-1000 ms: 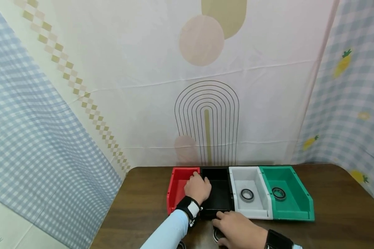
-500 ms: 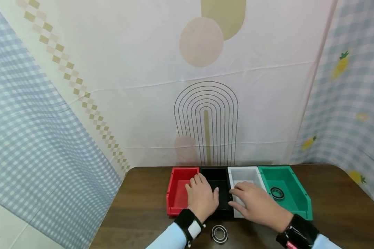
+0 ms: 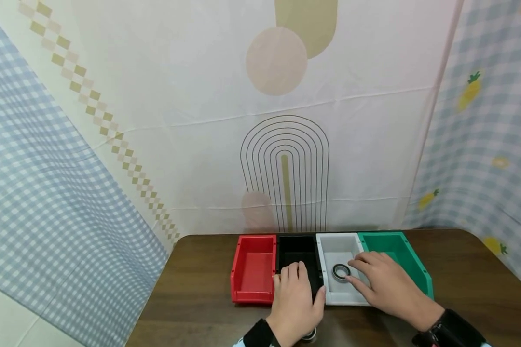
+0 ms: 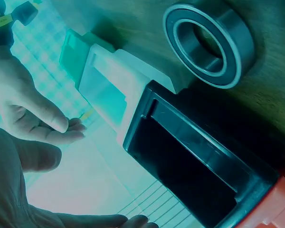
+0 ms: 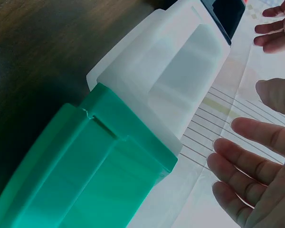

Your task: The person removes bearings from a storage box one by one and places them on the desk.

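My left hand (image 3: 296,303) hovers over the front of the black bin (image 3: 296,244), fingers extended and holding nothing. Below its palm a ball bearing (image 3: 309,336) lies on the table, mostly covered in the head view; the left wrist view shows this metal bearing (image 4: 228,42) whole, in front of the black bin. A second bearing (image 3: 335,273) lies in the white bin (image 3: 343,300). Just right of it is my right hand (image 3: 388,289), over the white and green bins, with thumb and fingers spread apart and nothing between them. It hides part of the green bin (image 3: 410,253).
A red bin (image 3: 253,267) stands at the left end of the row, against the black one. The bins sit on a dark wooden table (image 3: 191,299) near its back edge. Patterned cloth (image 3: 208,168) hangs behind and at both sides.
My right hand has let go of a bearing by the table front and moved up and right over the bins. My left hand has shifted from the red bin's edge to the black bin's front.
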The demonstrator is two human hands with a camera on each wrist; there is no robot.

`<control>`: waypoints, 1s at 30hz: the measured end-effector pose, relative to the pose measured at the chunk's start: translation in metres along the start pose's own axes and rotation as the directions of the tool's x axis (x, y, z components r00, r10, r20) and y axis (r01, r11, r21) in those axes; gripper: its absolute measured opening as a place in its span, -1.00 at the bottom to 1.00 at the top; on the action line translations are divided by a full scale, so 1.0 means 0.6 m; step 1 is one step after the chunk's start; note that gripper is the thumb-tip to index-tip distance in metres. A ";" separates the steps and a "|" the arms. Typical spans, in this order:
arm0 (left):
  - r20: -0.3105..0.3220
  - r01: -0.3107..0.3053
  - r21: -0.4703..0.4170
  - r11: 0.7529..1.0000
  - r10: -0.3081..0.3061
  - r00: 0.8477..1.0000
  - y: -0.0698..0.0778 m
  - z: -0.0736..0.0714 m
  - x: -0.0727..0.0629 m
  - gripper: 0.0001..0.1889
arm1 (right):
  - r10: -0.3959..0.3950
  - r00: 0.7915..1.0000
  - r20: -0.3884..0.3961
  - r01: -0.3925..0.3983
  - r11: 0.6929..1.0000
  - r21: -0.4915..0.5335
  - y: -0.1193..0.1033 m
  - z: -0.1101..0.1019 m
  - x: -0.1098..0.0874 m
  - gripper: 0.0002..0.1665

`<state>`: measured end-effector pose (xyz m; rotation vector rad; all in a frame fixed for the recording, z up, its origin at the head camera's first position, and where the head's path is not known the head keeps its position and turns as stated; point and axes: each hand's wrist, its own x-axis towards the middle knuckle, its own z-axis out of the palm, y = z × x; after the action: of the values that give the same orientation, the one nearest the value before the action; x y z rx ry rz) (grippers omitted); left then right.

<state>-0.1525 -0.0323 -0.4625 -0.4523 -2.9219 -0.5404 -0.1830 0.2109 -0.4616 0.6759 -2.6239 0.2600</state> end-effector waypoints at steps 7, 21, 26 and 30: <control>0.006 -0.017 -0.025 1.000 0.017 1.000 0.007 0.005 0.005 -0.29 | 0.029 0.999 0.026 -0.029 1.000 -0.004 -0.001 0.000 0.003 -0.65; -0.099 -0.012 0.134 0.991 0.025 0.995 0.021 0.038 0.066 -0.24 | 0.011 1.000 0.009 -0.011 1.000 0.002 -0.001 0.003 0.002 -0.66; -0.133 0.034 0.124 0.992 -0.017 0.991 0.025 0.057 0.104 -0.26 | 0.004 1.000 0.006 -0.004 1.000 -0.003 0.001 0.007 0.003 -0.67; -0.097 0.090 0.048 0.995 -0.085 0.992 0.029 0.076 0.134 -0.25 | 0.000 1.000 -0.002 0.000 1.000 0.003 0.001 0.010 0.004 -0.70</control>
<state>-0.2265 0.0213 -0.4845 -0.2848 -2.8674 -0.4816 -0.1870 0.2087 -0.4662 0.6765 -2.6224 0.2641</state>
